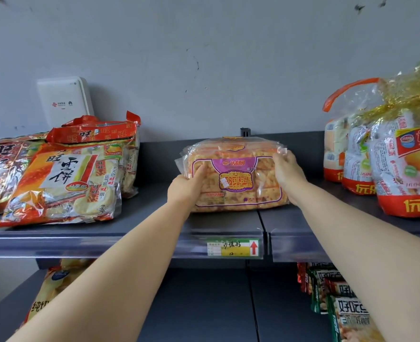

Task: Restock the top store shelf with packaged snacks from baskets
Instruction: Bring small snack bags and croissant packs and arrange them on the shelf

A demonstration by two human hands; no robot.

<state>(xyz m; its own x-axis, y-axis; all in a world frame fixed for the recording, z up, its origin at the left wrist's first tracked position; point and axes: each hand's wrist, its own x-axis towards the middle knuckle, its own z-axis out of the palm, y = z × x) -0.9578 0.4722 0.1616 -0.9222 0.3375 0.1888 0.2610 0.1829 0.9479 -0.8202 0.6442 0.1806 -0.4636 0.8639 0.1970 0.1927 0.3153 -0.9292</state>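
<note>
Snack pack [233,174] sat midway along the top shelf [154,215], back from its front edge, with the left hand [186,186] and right hand [286,171] each grasping one end. Bare shelf lay on either side, reaching rice-cracker bags [63,183] at the left and cake bags [401,169] at the right end.

Snack pack [236,176]: clear, orange, purple label. Rice-cracker bags [63,178]: red-orange. Shelf [154,218]: dark grey.

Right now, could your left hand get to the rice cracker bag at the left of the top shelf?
Probably yes: only bare shelf lies between the left hand and the rice cracker bag. But that hand grips the purple-label snack pack, so it would have to let go first.
</note>
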